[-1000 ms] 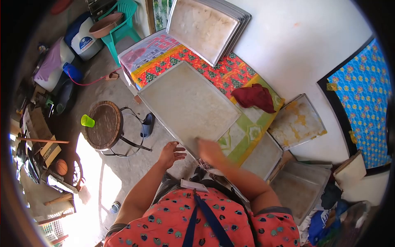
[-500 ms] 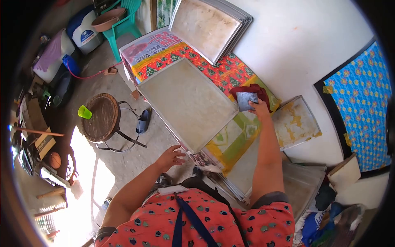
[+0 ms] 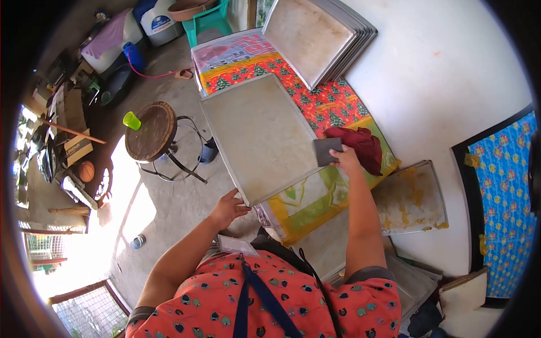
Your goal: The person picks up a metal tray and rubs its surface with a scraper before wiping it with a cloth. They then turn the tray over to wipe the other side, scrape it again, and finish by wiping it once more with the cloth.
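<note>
A large flat metal baking tray (image 3: 262, 135) lies on the table, over a printed cover with Christmas trees. My left hand (image 3: 226, 208) has its fingers closed around the tray's near left corner. In my right hand (image 3: 346, 158) is a thin, dark grey square piece (image 3: 327, 151), pinched at its right edge. Its left part overlaps the tray's right edge; I cannot make out its material. Just behind that hand, a crumpled dark red cloth (image 3: 360, 147) rests on the table.
A stack of metal trays (image 3: 315, 39) leans against the wall at the back of the table. A round stool (image 3: 151, 132) with a green cup (image 3: 132, 120) stands to the left. A stained tray (image 3: 414, 197) leans at the right, near a blue flowered panel (image 3: 504, 197).
My left hand has come to the tray's near corner and closed on it. My right hand has brought the grey square to the tray's edge. The whole view has shifted.
</note>
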A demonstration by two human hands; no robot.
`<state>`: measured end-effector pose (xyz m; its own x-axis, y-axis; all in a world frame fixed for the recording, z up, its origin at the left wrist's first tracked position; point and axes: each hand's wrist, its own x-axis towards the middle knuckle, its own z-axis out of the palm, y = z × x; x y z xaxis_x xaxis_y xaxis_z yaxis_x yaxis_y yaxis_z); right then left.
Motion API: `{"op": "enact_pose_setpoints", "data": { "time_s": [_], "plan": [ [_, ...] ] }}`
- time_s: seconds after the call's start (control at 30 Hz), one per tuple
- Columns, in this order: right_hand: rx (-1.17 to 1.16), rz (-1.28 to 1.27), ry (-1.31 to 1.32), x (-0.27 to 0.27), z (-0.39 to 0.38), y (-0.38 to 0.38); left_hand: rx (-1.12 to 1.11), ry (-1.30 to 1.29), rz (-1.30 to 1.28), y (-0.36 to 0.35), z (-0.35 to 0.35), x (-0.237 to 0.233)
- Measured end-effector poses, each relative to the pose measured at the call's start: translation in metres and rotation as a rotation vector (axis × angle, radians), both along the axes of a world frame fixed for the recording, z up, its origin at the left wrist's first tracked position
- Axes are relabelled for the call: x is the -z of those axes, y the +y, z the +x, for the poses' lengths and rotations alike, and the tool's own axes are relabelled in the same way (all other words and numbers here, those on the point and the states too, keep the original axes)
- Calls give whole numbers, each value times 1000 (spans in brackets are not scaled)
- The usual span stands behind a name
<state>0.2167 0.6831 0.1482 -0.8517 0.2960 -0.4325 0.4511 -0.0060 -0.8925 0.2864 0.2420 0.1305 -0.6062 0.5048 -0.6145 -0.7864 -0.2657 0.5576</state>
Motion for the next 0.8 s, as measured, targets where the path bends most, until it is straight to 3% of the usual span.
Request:
{"op": "enact_pose_setpoints", "data": {
  "time_s": [0.07,0.3,0.4,0.5,0.7,0.8],
  "plan": [
    [62,-11,9,4,-2,12,-10,6,5,0,1,-7],
    [-180,147,18,1,9,-58,28,72,-3,0,2,-2],
    [-59,139,51,-1,6,-20,27,41,-6,1,3,-16],
    [-68,122,-2,6,10,-32,11,19,20,-2,0,-5],
    [-369,160,-29,6,33,-155,11,-72,72,-7,-5,-1],
    [-163,156,-61,-1,22,-104,-32,-100,66,-10,-2,-2]
  ]
}}
